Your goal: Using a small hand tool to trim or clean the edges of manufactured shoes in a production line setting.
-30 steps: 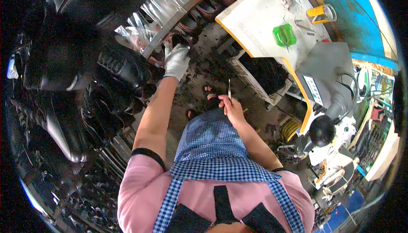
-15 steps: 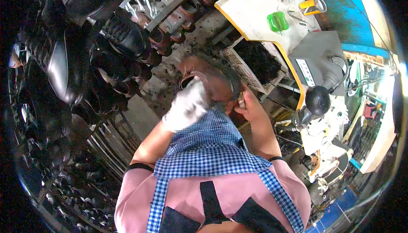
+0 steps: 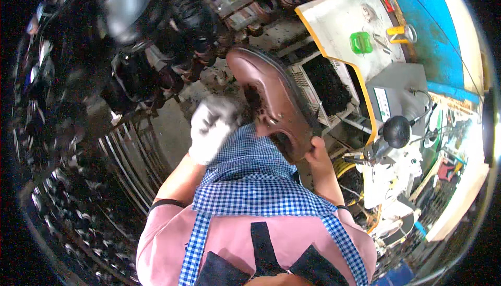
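A brown leather shoe (image 3: 276,95) with a dark sole is held up in front of my apron, its toe pointing to the far left. My bare right hand (image 3: 317,151) grips it at the heel end, thumb on the outside and the other fingers mostly hidden behind the shoe. To the left of the shoe is my left hand (image 3: 211,129) in a white glove, apart from the leather. Motion blurs its fingers, with a dark patch over them, so I cannot make out whether it holds anything.
Racks of black shoes (image 3: 128,82) crowd the left side. Ahead right stands a white table (image 3: 339,25) with a yellow edge, bearing a green dish (image 3: 360,43). Beneath it sits a crate (image 3: 308,85) of dark material. A grey machine (image 3: 399,90) and a black knob (image 3: 396,131) are at the right.
The shoe has turned, its toe swinging far left and its side coming into view. My gloved left hand has drawn back left, off the shoe. The view has shifted slightly left.
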Demonstrator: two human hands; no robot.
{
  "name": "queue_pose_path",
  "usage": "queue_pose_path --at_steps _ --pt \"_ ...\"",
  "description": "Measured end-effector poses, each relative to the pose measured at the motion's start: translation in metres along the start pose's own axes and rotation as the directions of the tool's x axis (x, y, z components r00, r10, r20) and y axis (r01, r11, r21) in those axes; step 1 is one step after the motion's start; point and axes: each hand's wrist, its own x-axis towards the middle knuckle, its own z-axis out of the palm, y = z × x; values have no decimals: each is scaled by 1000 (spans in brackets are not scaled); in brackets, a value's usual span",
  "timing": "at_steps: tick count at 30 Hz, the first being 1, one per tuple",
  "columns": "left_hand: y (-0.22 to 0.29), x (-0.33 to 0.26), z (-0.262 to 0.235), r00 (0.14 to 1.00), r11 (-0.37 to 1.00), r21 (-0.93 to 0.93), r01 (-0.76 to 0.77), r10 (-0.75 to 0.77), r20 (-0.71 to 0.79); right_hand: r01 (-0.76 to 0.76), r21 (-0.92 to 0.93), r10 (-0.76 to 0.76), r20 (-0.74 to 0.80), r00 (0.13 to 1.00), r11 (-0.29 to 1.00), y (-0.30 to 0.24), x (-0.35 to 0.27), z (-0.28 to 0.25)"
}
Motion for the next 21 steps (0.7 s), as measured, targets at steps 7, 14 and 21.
queue_pose_path --at_steps 7,14,21 --pt "22 23 -9 982 896 -406 181 -186 26 -194 128 159 245 956 973 -13 22 24" --pt "2 41 -18 985 977 213 -15 -23 172 -410 289 306 344 888 865 -27 10 36" --pt "-70 72 -30 973 703 710 37 -186 134 -762 641 356 695 625 86 6 5 33"
